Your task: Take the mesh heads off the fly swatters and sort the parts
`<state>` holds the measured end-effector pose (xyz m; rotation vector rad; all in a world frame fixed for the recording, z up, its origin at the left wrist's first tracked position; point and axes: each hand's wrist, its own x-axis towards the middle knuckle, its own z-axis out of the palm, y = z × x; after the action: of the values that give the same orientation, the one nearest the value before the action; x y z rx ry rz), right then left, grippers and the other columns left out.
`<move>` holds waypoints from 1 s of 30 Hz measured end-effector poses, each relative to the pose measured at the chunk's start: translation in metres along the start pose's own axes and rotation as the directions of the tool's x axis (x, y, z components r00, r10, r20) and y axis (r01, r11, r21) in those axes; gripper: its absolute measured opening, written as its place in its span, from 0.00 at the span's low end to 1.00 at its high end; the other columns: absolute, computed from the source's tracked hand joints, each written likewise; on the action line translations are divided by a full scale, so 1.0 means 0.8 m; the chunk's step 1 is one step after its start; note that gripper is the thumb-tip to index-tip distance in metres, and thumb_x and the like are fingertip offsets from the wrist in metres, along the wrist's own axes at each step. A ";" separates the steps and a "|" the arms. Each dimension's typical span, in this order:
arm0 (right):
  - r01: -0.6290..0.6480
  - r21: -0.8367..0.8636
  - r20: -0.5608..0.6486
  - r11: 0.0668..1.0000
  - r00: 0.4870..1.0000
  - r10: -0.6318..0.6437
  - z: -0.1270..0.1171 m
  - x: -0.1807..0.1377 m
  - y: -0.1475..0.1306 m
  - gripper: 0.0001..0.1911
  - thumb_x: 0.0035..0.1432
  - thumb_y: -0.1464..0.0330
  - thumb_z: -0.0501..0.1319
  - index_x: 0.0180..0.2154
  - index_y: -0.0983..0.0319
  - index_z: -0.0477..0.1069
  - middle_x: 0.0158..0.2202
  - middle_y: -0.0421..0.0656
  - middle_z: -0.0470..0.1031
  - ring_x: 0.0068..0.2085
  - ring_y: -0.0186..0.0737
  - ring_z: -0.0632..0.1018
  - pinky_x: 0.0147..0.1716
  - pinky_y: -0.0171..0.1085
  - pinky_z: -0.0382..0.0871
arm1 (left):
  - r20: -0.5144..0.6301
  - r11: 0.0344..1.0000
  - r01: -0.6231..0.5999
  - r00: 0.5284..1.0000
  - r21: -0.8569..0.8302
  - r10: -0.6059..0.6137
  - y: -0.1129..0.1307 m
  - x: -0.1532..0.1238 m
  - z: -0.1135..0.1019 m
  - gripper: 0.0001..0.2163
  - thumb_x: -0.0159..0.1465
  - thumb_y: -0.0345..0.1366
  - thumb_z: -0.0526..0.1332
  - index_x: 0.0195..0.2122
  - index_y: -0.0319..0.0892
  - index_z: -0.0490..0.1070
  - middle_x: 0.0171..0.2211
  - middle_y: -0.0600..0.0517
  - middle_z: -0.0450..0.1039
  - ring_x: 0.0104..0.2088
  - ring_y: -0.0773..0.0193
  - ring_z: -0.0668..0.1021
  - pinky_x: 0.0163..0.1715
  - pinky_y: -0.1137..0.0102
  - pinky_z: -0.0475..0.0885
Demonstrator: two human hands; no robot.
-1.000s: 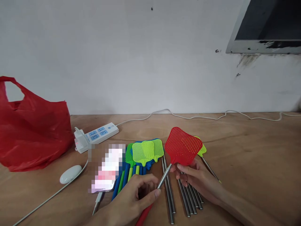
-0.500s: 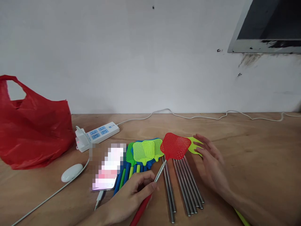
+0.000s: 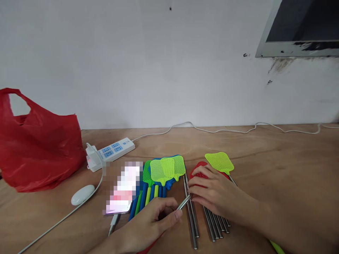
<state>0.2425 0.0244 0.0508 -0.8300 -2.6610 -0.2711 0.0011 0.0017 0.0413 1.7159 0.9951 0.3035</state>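
Note:
My left hand (image 3: pixel 156 218) is closed around the metal shaft (image 3: pixel 184 202) of a red fly swatter, whose red handle shows below the palm. At the shaft's far end, my right hand (image 3: pixel 209 187) is closed on the swatter, fingers bent over its red mesh head (image 3: pixel 198 170) and hiding most of it. Just beyond the right hand lies a yellow-green fly swatter (image 3: pixel 219 161), with some red mesh showing under its edge. Several bare metal rods (image 3: pixel 215 225) lie beneath the right hand, and two more rods (image 3: pixel 192 225) sit between the hands.
Green, blue and yellow fly swatters (image 3: pixel 162 171) lie overlapped left of centre. Beside them are a lit phone (image 3: pixel 123 190) on a cable, a white oval object (image 3: pixel 82 194) and a power strip (image 3: pixel 113 152). A red plastic bag (image 3: pixel 39 148) stands at far left by the wall.
My right hand has left the yellow-green swatter and moved left onto the red one. The red swatter's head has come lower, and the yellow-green head now lies uncovered.

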 end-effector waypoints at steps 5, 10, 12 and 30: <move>0.125 -0.092 0.040 0.988 0.992 -0.121 0.004 0.004 0.000 0.06 0.65 0.70 0.62 0.34 0.61 0.72 0.32 0.39 0.76 0.38 0.44 0.72 0.39 0.44 0.65 | 0.009 1.000 0.019 1.000 -0.005 -0.019 0.000 0.001 0.006 0.24 0.68 0.59 0.51 0.33 0.42 0.67 0.25 0.59 0.56 0.26 0.66 0.61 0.25 0.71 0.56; 0.173 -0.113 0.041 0.979 0.985 -0.169 0.004 0.000 -0.006 0.06 0.65 0.73 0.60 0.33 0.63 0.71 0.31 0.41 0.73 0.36 0.43 0.71 0.34 0.41 0.65 | -0.002 0.993 0.007 1.000 0.114 -0.007 0.008 -0.006 0.008 0.21 0.70 0.55 0.50 0.30 0.43 0.64 0.25 0.59 0.54 0.26 0.66 0.61 0.25 0.71 0.55; 0.178 -0.135 0.014 0.975 0.984 -0.178 0.006 -0.003 -0.008 0.08 0.65 0.75 0.58 0.32 0.63 0.71 0.30 0.42 0.72 0.35 0.43 0.71 0.33 0.41 0.64 | 0.004 0.982 0.001 1.000 0.189 -0.002 0.013 -0.009 0.007 0.20 0.71 0.52 0.49 0.29 0.43 0.63 0.24 0.58 0.54 0.26 0.66 0.61 0.24 0.71 0.54; 0.089 -0.147 -0.025 0.985 0.995 -0.094 0.017 -0.029 0.034 0.07 0.65 0.73 0.60 0.32 0.62 0.71 0.32 0.42 0.75 0.36 0.44 0.71 0.37 0.42 0.67 | -0.029 0.974 0.106 0.994 0.201 -0.103 0.003 -0.024 -0.003 0.18 0.69 0.50 0.54 0.28 0.43 0.63 0.23 0.59 0.55 0.25 0.67 0.60 0.22 0.72 0.54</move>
<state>0.2723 0.0384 0.0314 -0.7403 -2.6784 -0.5028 -0.0113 -0.0112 0.0496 1.8377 1.1585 0.1539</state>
